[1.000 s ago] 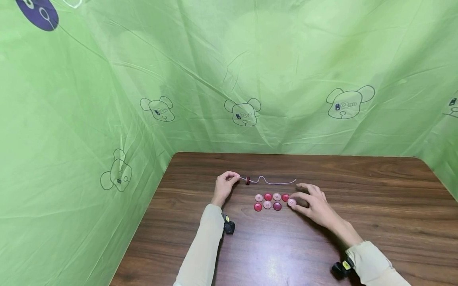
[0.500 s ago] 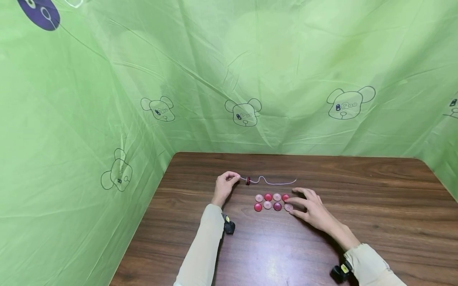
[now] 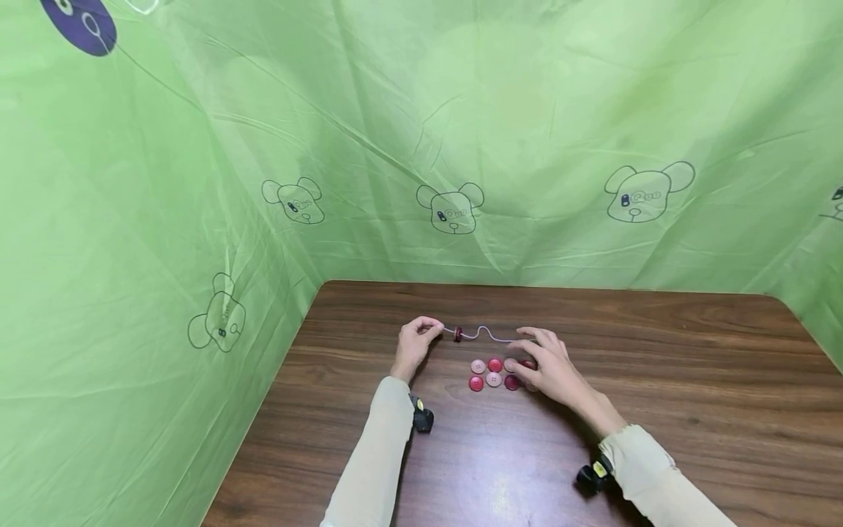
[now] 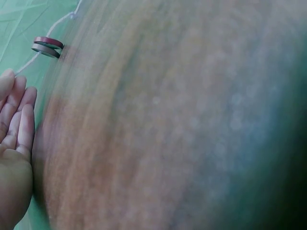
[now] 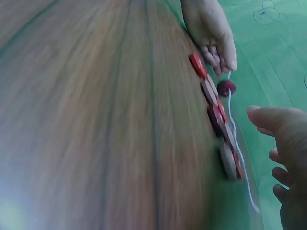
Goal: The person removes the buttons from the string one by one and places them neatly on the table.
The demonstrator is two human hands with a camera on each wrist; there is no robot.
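In the head view my left hand (image 3: 411, 344) pinches one end of a pale cord (image 3: 483, 328) between thumb and finger. Threaded on the cord near that hand are a dark red button (image 4: 46, 40) and a greyish one (image 4: 46, 50). Below the cord, red, pale pink and dark purple buttons (image 3: 494, 379) lie flat in two short rows. My right hand (image 3: 552, 368) hovers over the rows' right end with fingers spread and nothing held. It partly hides the right-hand buttons and the cord's free end. In the right wrist view that free end (image 5: 254, 206) shows.
A brown wood-grain table (image 3: 658, 380) carries everything. Green fabric (image 3: 527, 110) printed with bear heads hangs behind it and along the left. Black wrist cameras (image 3: 423, 417) sit at both cuffs.
My right hand has lowered a pale pink button to the near row's right end and let it go, then shifted left toward the cord. The left hand holds steady.
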